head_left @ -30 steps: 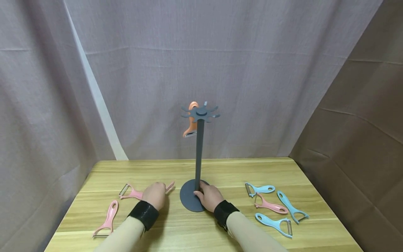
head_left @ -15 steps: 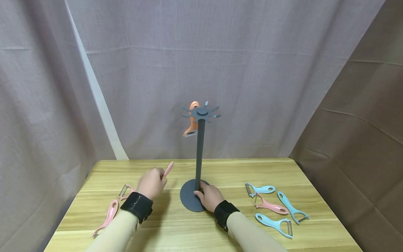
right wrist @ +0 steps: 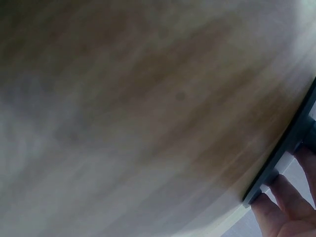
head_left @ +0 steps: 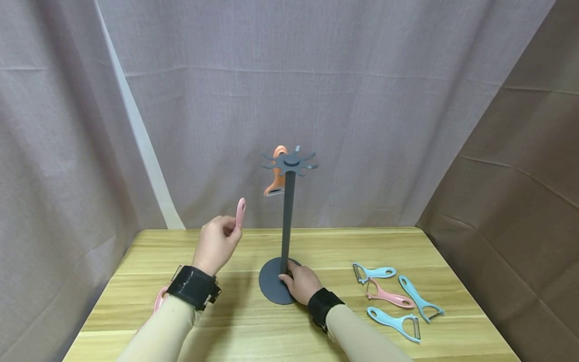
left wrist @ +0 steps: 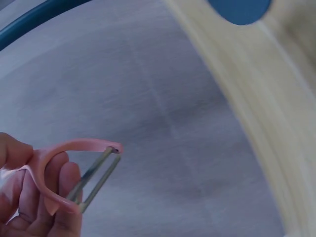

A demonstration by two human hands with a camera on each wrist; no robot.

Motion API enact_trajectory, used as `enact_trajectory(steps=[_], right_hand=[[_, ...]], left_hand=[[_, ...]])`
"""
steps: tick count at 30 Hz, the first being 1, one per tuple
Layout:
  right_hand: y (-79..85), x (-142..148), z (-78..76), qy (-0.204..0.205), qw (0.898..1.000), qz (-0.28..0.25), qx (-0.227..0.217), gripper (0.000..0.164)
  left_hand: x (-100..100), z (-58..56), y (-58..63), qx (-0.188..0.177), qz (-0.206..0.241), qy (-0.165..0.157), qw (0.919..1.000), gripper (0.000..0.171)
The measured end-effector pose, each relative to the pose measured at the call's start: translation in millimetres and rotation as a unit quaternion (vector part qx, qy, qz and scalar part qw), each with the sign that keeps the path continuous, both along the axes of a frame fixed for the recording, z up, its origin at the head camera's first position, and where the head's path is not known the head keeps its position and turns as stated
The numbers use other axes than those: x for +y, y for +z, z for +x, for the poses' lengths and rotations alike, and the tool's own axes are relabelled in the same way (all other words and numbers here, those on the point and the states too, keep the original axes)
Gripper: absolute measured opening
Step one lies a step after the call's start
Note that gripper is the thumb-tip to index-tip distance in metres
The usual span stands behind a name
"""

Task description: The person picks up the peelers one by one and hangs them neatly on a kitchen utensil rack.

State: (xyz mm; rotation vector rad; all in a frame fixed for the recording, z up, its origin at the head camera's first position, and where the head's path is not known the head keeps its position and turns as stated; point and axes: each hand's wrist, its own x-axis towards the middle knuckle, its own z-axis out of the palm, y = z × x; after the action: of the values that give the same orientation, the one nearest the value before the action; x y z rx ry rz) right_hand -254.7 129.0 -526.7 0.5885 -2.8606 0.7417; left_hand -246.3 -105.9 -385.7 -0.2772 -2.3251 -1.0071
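Note:
My left hand (head_left: 216, 245) is raised above the table and pinches a pink peeler (head_left: 240, 213). The peeler's holed handle end points up in the head view; its head and blade show in the left wrist view, beside curled fingers (left wrist: 69, 177). A dark grey stand (head_left: 287, 216) with a round base and a ring of hooks stands mid-table. An orange peeler (head_left: 277, 178) hangs from a hook at its back left. My right hand (head_left: 304, 284) holds the stand at the foot of its pole, fingers against the base (right wrist: 281, 158) in the right wrist view.
At the right of the wooden table (head_left: 325, 332) lie blue peelers (head_left: 393, 322) and a pink peeler (head_left: 389, 295). On the left, another pink peeler (head_left: 160, 298) is partly behind my left arm, and a blade (head_left: 176, 272) peeks out near the wristband. Grey curtains hang behind.
My left hand has lifted the pink peeler from the table, up and slightly left, turning its handle end upright. The right hand and the stand have stayed in place.

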Motion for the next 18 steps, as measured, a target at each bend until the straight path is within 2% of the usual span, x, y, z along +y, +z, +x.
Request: enact_trajectory(steps=[5,18], right_hand=[[1.0,-0.3,0.4,0.002,1.000,-0.002,-0.002,0.025],[1.5,-0.4,1.0,0.006,1.000,0.000,0.017,0.022]], left_hand=[[4.3,3.6,18.8,0.030,0.033,-0.017,0.9989,0.008],[20.0,5.9,59.4,0.103,0.077,-0.051,0.9904,0.009]])
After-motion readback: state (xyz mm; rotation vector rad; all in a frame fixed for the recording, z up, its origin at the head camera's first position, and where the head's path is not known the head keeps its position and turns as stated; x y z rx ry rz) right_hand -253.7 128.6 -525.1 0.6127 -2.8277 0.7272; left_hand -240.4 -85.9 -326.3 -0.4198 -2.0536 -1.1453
